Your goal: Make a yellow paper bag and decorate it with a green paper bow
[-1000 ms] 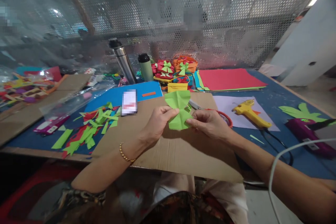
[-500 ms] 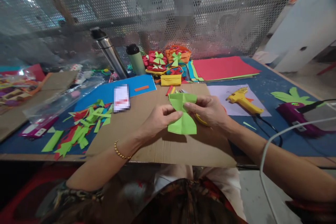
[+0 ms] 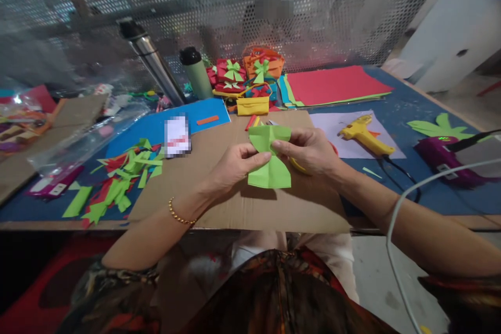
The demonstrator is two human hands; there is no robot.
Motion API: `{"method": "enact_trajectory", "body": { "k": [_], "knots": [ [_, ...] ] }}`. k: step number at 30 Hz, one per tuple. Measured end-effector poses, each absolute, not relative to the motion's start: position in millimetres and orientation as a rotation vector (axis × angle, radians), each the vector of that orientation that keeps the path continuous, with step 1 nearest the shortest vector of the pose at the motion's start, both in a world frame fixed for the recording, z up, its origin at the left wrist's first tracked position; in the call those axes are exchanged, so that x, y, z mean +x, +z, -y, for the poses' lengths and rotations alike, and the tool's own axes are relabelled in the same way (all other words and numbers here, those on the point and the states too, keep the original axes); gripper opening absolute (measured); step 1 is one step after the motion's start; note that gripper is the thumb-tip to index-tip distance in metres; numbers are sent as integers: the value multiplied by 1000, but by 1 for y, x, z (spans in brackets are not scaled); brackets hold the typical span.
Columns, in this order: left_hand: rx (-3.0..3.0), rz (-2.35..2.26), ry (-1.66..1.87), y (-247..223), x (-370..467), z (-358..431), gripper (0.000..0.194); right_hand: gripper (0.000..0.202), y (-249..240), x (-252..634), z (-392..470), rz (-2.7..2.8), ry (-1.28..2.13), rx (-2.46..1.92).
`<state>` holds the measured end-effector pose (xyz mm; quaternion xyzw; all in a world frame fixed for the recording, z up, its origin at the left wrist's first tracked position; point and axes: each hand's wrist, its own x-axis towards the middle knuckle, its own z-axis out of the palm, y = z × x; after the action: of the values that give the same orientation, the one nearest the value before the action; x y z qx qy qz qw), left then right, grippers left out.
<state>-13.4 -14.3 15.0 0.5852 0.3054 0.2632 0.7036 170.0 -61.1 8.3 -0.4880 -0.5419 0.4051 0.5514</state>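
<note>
A piece of bright green paper (image 3: 270, 175), narrow at its middle and wider at both ends, is held above a cardboard sheet (image 3: 230, 209). My left hand (image 3: 238, 164) pinches its left side near the narrow middle. From the right, my right hand (image 3: 307, 151) grips it with the thumb on the front; the other fingers are partly hidden behind. Faint creases run along the paper. Yellow-handled scissors (image 3: 298, 166) lie partly hidden under my right hand. Just beyond the paper are small red and yellow strips (image 3: 251, 122).
Green and red scraps (image 3: 121, 182) lie at the left, near a phone (image 3: 177, 135). Two bottles (image 3: 195, 73) and small paper bags (image 3: 253, 106) stand at the back. Coloured sheets (image 3: 336, 86), a yellow glue gun (image 3: 366, 134) and a white cable (image 3: 395, 214) are on the right.
The camera view has tilted slightly, so the table appears higher in the picture. Both hands keep almost the same hold on the green paper.
</note>
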Motion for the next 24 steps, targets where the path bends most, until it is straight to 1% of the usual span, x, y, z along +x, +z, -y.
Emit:
{"method": "enact_trajectory", "body": {
  "k": [6, 10, 12, 18, 24],
  "knots": [
    [1339, -727, 659, 15, -15, 15, 46, 61, 6, 169, 62, 1303, 1041, -1169],
    [1285, -738, 738, 12, -16, 13, 46, 65, 4, 169, 64, 1465, 973, -1249],
    [1279, -765, 754, 11, -16, 12, 47, 63, 2, 167, 65, 1504, 944, -1262],
    [1292, -765, 733, 11, -16, 10, 46, 58, -2, 163, 62, 1466, 1046, -1197],
    [1297, -765, 721, 14, -16, 11, 46, 56, -2, 163, 63, 1448, 1052, -1190]
  ]
}}
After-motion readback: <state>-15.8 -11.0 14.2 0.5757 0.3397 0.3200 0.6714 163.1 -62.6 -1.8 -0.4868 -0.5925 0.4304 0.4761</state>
